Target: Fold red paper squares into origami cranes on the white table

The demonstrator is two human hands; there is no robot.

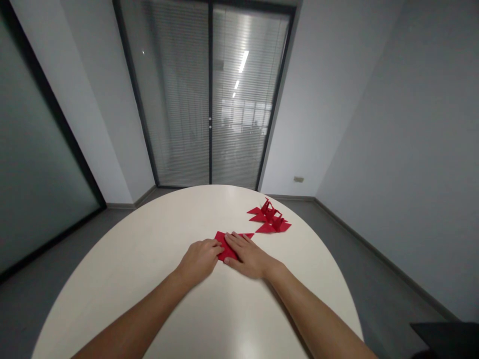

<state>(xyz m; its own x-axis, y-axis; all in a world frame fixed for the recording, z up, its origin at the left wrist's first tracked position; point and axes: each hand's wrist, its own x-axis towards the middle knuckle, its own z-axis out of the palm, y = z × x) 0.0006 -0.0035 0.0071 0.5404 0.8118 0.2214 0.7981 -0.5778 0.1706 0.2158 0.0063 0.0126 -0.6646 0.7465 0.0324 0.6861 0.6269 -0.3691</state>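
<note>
A folded sheet of red paper (227,251) lies flat on the round table, between and partly under my hands. My right hand (249,254) rests on it with the fingers stretched out, covering its right part; a pointed red corner shows past the fingertips. At the paper's left edge, my left hand (201,257) has its fingers curled and closed on the edge. Just beyond my right hand stand several red paper cranes (276,224), grouped close together with their wings spread.
The round cream table (157,249) fills the foreground. Behind it is a glass door (209,99) with blinds, and a wall socket (298,179) sits low on the wall. A dark object (449,334), its kind unclear, shows at the lower right.
</note>
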